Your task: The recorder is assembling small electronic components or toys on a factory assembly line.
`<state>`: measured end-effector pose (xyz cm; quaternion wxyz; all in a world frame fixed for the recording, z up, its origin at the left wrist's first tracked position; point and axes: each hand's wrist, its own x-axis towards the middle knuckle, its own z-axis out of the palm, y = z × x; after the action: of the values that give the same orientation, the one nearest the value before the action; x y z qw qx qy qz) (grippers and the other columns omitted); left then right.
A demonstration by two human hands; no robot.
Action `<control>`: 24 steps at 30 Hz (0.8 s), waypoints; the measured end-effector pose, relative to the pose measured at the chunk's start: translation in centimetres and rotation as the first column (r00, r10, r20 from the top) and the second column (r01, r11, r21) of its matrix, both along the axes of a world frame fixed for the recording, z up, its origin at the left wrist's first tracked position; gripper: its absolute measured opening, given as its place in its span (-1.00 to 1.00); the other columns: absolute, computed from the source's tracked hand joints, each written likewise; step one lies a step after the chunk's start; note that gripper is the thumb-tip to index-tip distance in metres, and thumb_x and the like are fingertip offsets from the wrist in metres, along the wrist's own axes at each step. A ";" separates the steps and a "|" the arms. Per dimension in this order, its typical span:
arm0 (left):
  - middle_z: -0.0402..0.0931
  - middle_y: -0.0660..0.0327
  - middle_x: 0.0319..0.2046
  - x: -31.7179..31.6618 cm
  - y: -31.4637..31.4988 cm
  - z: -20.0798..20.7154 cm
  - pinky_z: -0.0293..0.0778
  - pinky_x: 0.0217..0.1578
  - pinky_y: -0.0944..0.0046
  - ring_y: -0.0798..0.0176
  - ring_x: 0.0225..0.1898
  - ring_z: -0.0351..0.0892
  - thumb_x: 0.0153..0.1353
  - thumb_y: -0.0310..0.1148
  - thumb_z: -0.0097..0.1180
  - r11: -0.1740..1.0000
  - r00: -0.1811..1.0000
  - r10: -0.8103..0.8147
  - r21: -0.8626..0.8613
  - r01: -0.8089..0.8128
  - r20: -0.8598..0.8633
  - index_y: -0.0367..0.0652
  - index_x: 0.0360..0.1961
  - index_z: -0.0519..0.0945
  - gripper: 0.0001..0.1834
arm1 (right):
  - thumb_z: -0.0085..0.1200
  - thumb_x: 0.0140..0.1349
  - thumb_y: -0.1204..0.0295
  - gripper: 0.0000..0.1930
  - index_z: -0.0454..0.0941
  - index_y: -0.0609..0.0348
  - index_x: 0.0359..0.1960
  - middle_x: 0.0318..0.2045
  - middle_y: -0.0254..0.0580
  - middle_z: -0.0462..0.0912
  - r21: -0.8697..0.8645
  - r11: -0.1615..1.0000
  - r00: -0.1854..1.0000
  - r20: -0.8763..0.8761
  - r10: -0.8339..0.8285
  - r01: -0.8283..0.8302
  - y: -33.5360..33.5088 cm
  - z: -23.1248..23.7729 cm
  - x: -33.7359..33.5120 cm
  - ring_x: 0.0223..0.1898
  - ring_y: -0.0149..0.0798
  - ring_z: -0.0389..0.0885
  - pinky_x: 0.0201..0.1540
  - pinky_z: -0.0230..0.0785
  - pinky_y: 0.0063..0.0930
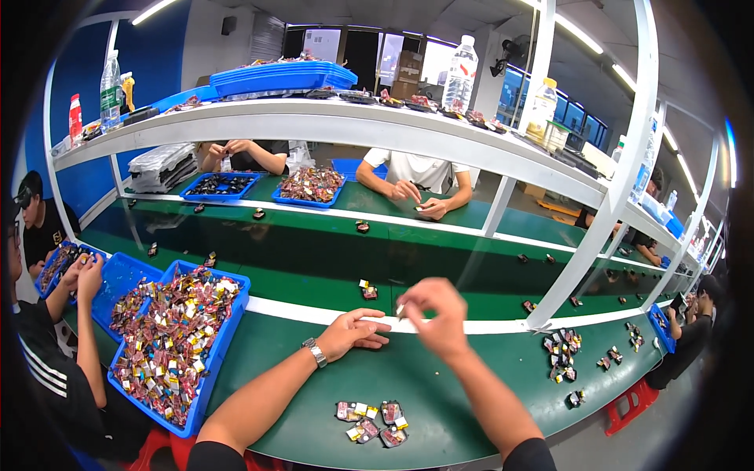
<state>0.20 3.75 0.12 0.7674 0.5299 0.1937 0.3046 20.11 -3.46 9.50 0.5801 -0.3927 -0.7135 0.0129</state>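
My left hand (351,334), with a metal-banded watch on its wrist, rests over the white edge strip (290,313) of the green bench. Its fingers stretch loosely to the right, and I see nothing held in them. To its right, my raised right hand (437,314) is blurred; thumb and fingertips pinch a small pale piece, too small to name. Between my forearms lies a small group of black-cased electronic assemblies (373,422) with reddish boards and white-and-yellow parts. Another such assembly (367,290) sits on the green belt (314,275) just beyond my hands.
Left of me, a blue tray (245,297) is heaped with small parts, and a co-worker (55,337) sits beside it. More assemblies (561,353) lie in clusters at the right. A white shelf post (585,235) rises at the belt's edge. Co-workers (416,184) sit across.
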 end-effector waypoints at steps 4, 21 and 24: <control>0.53 -0.07 0.08 -0.1 0.1 -0.3 0.62 -0.02 0.23 0.12 -0.02 0.64 0.35 -0.40 0.07 0.999 0.998 0.021 0.044 -0.018 -0.067 -0.29 0.20 0.37 -0.57 | 0.17 0.08 0.64 -0.91 0.63 0.25 -0.37 -0.37 -0.19 0.66 0.402 0.861 0.949 -0.106 -0.296 0.313 1.2 14.1 3.6 -0.41 -0.36 0.61 -0.34 0.49 -0.55; 0.57 -0.05 0.02 0.8 0.1 -0.3 0.60 -0.01 0.27 0.20 -0.07 0.66 0.36 -0.44 0.06 0.986 0.984 0.009 0.166 0.021 -0.178 -0.34 0.11 0.45 -0.66 | -0.20 0.25 -0.35 -0.14 0.37 0.14 0.30 0.26 0.02 0.43 -0.387 0.657 0.713 0.612 -0.342 0.647 12.6 30.5 11.0 0.30 -0.06 0.34 0.35 0.07 -0.20; 0.57 -0.04 0.01 0.3 0.0 -0.4 0.60 -0.01 0.28 0.22 -0.08 0.66 0.36 -0.45 0.04 0.984 0.988 0.027 0.176 0.001 -0.155 -0.34 0.11 0.45 -0.67 | -0.27 0.21 -0.44 -0.04 0.19 0.08 0.41 0.41 0.00 0.19 -0.579 0.691 0.898 0.345 -0.272 0.432 12.8 30.4 10.7 0.42 -0.04 0.11 0.41 -0.08 -0.05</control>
<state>0.53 3.71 -0.27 0.6981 0.6166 0.2291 0.2829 30.78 9.31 39.93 0.3140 -0.6959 -0.6383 0.0983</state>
